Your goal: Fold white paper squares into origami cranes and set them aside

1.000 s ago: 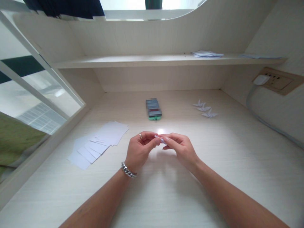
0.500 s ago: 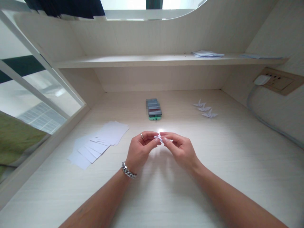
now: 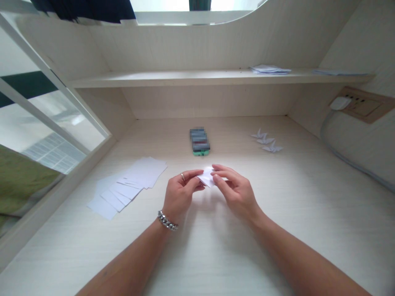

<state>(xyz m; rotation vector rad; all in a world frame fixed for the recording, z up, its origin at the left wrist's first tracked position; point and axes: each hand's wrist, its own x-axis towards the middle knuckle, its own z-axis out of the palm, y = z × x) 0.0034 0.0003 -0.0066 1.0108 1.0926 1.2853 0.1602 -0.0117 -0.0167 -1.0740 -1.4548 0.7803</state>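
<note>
My left hand (image 3: 182, 193) and my right hand (image 3: 236, 191) meet above the middle of the pale wooden desk (image 3: 216, 255). Both pinch a small folded piece of white paper (image 3: 207, 176) between thumb and fingers. The paper is partly spread, with a pointed flap showing between the fingertips. A ring sits on my left hand and a metal chain bracelet (image 3: 166, 222) circles that wrist.
A fanned pile of white paper sheets (image 3: 128, 185) lies to the left. A phone (image 3: 200, 142) lies behind the hands. Three small folded paper figures (image 3: 267, 141) sit at the back right. A shelf (image 3: 216, 77) carries more paper (image 3: 270, 70); a wall socket and cable (image 3: 342, 105) are right.
The folded paper has opened wider between the fingertips. My right hand's fingers have shifted slightly up and back; my left hand has stayed almost still.
</note>
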